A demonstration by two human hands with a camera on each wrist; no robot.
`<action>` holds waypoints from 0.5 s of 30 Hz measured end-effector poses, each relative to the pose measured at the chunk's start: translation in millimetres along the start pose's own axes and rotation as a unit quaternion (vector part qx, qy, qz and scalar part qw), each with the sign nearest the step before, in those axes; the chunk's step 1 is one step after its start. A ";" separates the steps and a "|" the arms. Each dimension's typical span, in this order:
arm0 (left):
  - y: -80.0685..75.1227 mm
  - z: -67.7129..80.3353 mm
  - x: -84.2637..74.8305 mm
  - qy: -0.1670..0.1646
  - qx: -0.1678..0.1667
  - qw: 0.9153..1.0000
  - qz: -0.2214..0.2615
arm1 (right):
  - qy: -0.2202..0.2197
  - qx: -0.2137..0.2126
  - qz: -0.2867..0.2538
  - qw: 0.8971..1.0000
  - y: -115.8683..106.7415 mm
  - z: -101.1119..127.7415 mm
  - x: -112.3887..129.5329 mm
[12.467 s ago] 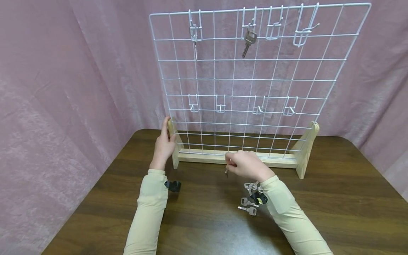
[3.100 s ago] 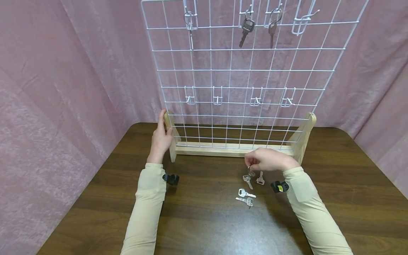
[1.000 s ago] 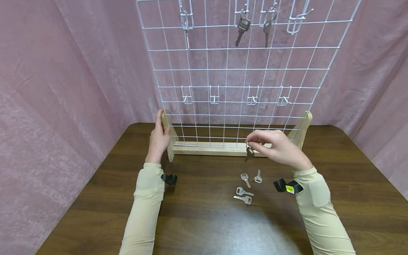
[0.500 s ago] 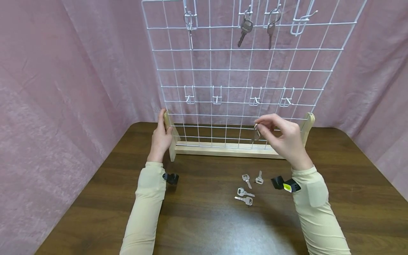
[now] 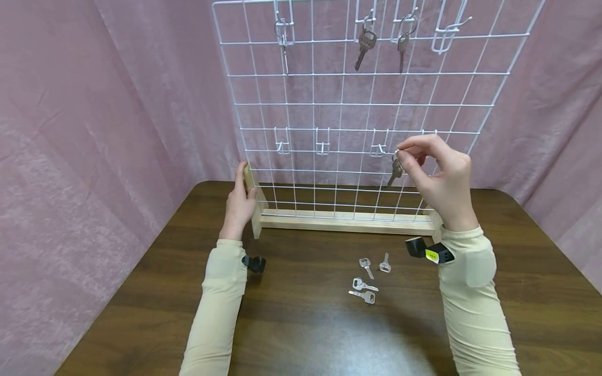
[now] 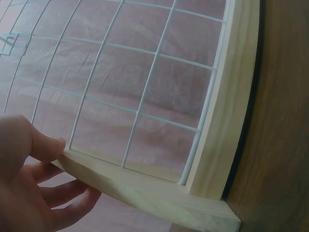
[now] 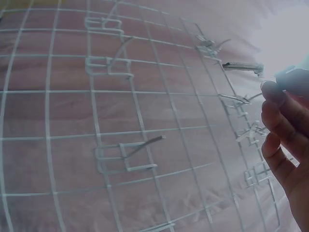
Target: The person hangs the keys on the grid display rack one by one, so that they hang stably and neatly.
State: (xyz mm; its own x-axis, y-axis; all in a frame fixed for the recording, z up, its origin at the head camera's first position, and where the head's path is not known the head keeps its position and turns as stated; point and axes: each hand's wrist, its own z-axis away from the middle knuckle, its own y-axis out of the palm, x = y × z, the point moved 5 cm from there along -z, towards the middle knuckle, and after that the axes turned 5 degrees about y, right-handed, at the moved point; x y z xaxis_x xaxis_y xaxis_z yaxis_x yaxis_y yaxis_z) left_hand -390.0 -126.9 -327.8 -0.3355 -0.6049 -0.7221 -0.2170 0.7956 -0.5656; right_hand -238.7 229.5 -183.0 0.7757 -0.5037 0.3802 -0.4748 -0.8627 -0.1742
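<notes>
My right hand (image 5: 444,177) pinches the small ring of a key (image 5: 396,169) between thumb and fingertips, and the key hangs below them. It is in front of the white wire grid (image 5: 329,104), near the right end of the lower hook row, where the hand hides the rightmost hook. In the right wrist view the key (image 7: 241,66) sticks out beside bright glare. My left hand (image 5: 239,209) grips the left wooden upright of the grid's stand (image 6: 120,186), thumb on one side and fingers on the other.
Three keys hang on the top hooks: a left key (image 5: 285,52), a middle key (image 5: 365,44) and a right key (image 5: 403,44). The top right hook (image 5: 444,39) bears nothing. Several loose keys (image 5: 364,284) lie on the brown table (image 5: 301,334). A pink curtain (image 5: 117,130) hangs behind.
A third key has come onto the top row. My right hand has lifted another key from the table, up and rightward to the lower hooks. The left hand has stayed on the stand.
</notes>
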 end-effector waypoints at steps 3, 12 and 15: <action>0.2 0.0 -0.4 -0.002 0.002 1.000 0.003 | 0.002 -0.006 -0.004 1.000 -3.1 -6.5 1.8; -0.6 0.9 -1.5 -0.006 0.000 1.000 0.005 | -0.027 0.003 0.025 0.999 -8.4 -28.1 9.6; -0.5 1.4 -2.1 -0.008 -0.001 1.000 0.006 | -0.023 -0.005 0.040 0.999 -15.8 -40.3 9.9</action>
State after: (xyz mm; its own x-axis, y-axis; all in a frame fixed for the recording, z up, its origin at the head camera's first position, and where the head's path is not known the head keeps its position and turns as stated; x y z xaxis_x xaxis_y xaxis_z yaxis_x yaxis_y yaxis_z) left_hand -388.0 -126.0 -326.5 -0.3236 -0.5954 -0.7353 -0.2144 0.8031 -0.5559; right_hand -240.2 240.0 -139.9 0.7525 -0.5735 0.3238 -0.5409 -0.8187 -0.1928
